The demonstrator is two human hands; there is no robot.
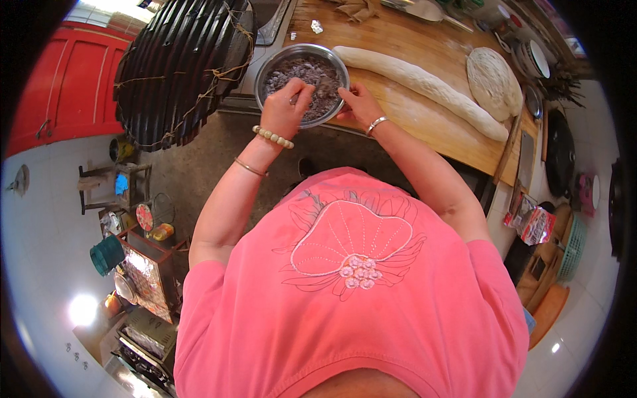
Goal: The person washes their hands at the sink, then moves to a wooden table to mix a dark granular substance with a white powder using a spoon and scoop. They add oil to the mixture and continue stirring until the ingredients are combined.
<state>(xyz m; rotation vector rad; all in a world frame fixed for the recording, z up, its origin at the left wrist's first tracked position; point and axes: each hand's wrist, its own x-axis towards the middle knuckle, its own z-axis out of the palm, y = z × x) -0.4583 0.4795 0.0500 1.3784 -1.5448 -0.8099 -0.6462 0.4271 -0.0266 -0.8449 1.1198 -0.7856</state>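
A stainless steel bowl (260,89) sits at the near left edge of the wooden board. Inside lies a crumbly dark filling mixed with pale powder (298,74). Over the bowl, my left hand (284,107) is closed in a fist around what looks like a utensil handle; its lower part is hard to make out in the filling. My right hand (362,104) pinches the bowl's right rim between thumb and fingers. A long roll of dough (423,84) stretches from beside the bowl towards the right. Beyond its far end rests a rounded slab of dough (492,82).
The floury wooden board (398,112) extends to the right, with a rolling pin (508,147) and a cleaver (525,154) at its end. A metal scoop (428,10) lies at the back. A round dark slatted lid (184,74) stands left of the bowl. Small white pieces (316,26) lie behind it.
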